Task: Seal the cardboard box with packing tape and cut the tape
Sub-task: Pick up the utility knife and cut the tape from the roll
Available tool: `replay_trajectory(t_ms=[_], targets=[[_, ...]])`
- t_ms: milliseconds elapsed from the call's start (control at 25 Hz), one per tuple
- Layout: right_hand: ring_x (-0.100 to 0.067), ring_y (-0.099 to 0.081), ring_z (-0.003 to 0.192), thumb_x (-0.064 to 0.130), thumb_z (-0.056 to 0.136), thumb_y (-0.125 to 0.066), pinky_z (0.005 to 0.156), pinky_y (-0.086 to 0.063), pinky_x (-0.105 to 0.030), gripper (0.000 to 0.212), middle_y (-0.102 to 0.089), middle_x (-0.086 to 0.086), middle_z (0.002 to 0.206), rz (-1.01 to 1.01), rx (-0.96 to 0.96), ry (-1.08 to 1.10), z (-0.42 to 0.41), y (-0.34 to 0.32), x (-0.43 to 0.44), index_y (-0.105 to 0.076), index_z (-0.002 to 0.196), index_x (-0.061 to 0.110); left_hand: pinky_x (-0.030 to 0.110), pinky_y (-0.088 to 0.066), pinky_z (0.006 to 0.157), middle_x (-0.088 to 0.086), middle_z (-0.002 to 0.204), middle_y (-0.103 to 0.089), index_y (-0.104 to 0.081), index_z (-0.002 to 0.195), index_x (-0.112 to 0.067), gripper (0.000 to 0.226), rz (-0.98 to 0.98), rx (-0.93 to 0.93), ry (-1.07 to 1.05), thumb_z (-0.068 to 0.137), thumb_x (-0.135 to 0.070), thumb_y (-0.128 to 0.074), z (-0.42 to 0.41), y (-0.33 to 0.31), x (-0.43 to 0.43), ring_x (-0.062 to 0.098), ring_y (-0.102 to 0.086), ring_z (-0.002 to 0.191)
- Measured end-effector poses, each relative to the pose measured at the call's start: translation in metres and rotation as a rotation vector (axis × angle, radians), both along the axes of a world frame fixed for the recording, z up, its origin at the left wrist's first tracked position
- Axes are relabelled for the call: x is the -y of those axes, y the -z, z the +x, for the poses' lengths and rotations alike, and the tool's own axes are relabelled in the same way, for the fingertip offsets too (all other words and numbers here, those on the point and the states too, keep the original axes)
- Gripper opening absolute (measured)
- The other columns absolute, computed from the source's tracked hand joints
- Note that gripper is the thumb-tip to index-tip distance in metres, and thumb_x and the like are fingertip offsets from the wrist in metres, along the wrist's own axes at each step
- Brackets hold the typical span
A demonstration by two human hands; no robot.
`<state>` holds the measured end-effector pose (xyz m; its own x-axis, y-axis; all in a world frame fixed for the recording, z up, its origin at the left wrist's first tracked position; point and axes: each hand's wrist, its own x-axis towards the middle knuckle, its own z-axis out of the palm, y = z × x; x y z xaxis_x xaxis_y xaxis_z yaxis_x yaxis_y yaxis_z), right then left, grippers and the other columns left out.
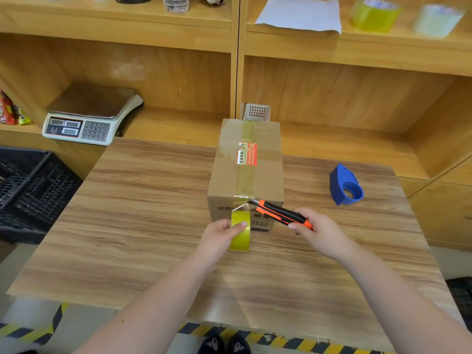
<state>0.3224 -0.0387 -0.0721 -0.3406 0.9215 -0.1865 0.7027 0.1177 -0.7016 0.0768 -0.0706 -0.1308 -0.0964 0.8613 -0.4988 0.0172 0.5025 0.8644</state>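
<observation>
A closed cardboard box (224, 175) stands in the middle of the wooden table (143, 226), with a strip of clear yellowish tape running along its top seam and down over the near edge. My left hand (218, 240) grips a yellow tape roll (240, 229) just in front of the box's near face; a short stretch of tape runs from the roll up to the box edge. My right hand (319, 232) holds an orange and black utility knife (282, 214), whose blade tip touches the stretched tape at the box's near top edge.
A blue tape dispenser (346, 185) lies on the table right of the box. A digital scale (89, 116) sits on the left shelf, a black plastic crate (28, 190) stands left of the table. Two tape rolls (374, 15) and paper rest on the upper shelf.
</observation>
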Motion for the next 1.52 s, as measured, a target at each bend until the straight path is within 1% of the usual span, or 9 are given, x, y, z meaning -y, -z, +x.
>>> replay_trajectory(t_ms=[80, 240, 400, 680, 800, 960, 1200, 1360, 1520], targets=[[-0.017, -0.056, 0.068, 0.04, 0.087, -0.06, 0.064, -0.045, -0.032, 0.008, -0.064, 0.005, 0.073, 0.065, 0.076, -0.036, -0.003, -0.003, -0.003, -0.058, 0.089, 0.033, 0.051, -0.054, 0.085, 0.027, 0.096, -0.072, -0.072, 0.084, -0.002, 0.051, -0.021, 0.038, 0.012, 0.065, -0.049, -0.077, -0.001, -0.004, 0.002, 0.026, -0.066, 0.078], [-0.017, -0.054, 0.06, 0.067, 0.071, -0.054, 0.055, -0.044, -0.036, 0.033, -0.062, 0.003, 0.065, 0.175, 0.152, -0.018, -0.005, -0.005, -0.011, -0.06, 0.08, 0.035, 0.049, -0.054, 0.089, 0.018, 0.091, -0.076, -0.072, 0.09, -0.001, 0.04, -0.07, 0.078, 0.021, 0.075, -0.039, -0.077, -0.001, -0.004, 0.007, 0.028, -0.07, 0.081], [-0.017, -0.044, 0.048, 0.067, 0.068, -0.054, 0.043, -0.032, -0.026, 0.042, -0.047, 0.007, 0.05, 0.341, 0.263, -0.069, -0.013, -0.005, -0.014, -0.063, 0.076, 0.027, 0.041, -0.052, 0.076, 0.013, 0.08, -0.066, -0.067, 0.089, 0.003, 0.067, -0.051, 0.066, -0.007, 0.058, -0.055, -0.076, 0.001, 0.002, 0.013, 0.023, -0.061, 0.074], [-0.025, -0.053, 0.045, 0.072, 0.073, -0.045, 0.04, -0.04, -0.03, 0.058, -0.056, 0.001, 0.051, 0.586, 0.384, -0.164, -0.02, 0.009, -0.014, -0.066, 0.079, 0.018, 0.037, -0.048, 0.075, 0.012, 0.08, -0.066, -0.069, 0.09, 0.001, 0.063, -0.048, 0.09, -0.012, 0.061, -0.056, -0.076, -0.001, 0.012, 0.017, 0.022, -0.061, 0.073], [-0.022, -0.049, 0.039, 0.067, 0.078, -0.044, 0.034, -0.033, -0.025, 0.053, -0.053, 0.003, 0.047, 0.709, 0.413, -0.203, -0.019, 0.011, -0.014, -0.064, 0.071, 0.018, 0.037, -0.049, 0.075, 0.011, 0.078, -0.067, -0.07, 0.086, -0.001, 0.063, -0.06, 0.072, -0.014, 0.059, -0.058, -0.075, -0.002, 0.012, 0.018, 0.022, -0.06, 0.072], [-0.02, -0.046, 0.037, 0.063, 0.08, -0.047, 0.036, -0.026, -0.02, 0.05, -0.052, 0.004, 0.047, 0.8, 0.422, -0.208, -0.016, 0.005, -0.011, -0.063, 0.068, 0.016, 0.038, -0.051, 0.074, 0.011, 0.075, -0.065, -0.068, 0.084, 0.002, 0.071, -0.071, 0.042, 0.009, 0.054, -0.062, -0.074, -0.003, 0.01, 0.019, 0.022, -0.059, 0.07], [-0.022, -0.052, 0.04, 0.069, 0.087, -0.022, 0.035, -0.029, -0.022, 0.069, -0.056, 0.002, 0.049, 0.825, 0.43, -0.204, -0.019, 0.013, -0.012, -0.063, 0.07, 0.016, 0.035, -0.045, 0.07, 0.009, 0.075, -0.06, -0.064, 0.086, 0.007, 0.079, -0.085, 0.022, 0.001, 0.052, -0.063, -0.075, -0.004, 0.009, 0.022, 0.021, -0.055, 0.069], [-0.023, -0.053, 0.042, 0.067, 0.087, -0.028, 0.035, -0.037, -0.023, 0.065, -0.058, 0.002, 0.051, 0.85, 0.434, -0.208, -0.016, 0.015, -0.012, -0.065, 0.073, 0.016, 0.035, -0.044, 0.07, 0.007, 0.077, -0.059, -0.067, 0.083, -0.005, 0.068, -0.075, 0.026, 0.026, 0.053, -0.066, -0.075, -0.004, 0.01, 0.023, 0.02, -0.054, 0.07], [-0.025, -0.052, 0.042, 0.063, 0.081, -0.044, 0.036, -0.038, -0.025, 0.05, -0.056, 0.0, 0.05, 0.829, 0.415, -0.209, -0.011, 0.012, -0.014, -0.064, 0.073, 0.017, 0.036, -0.047, 0.072, 0.01, 0.077, -0.063, -0.068, 0.09, 0.001, 0.075, -0.073, 0.028, 0.036, 0.052, -0.064, -0.073, -0.005, 0.005, 0.024, 0.021, -0.058, 0.071]])
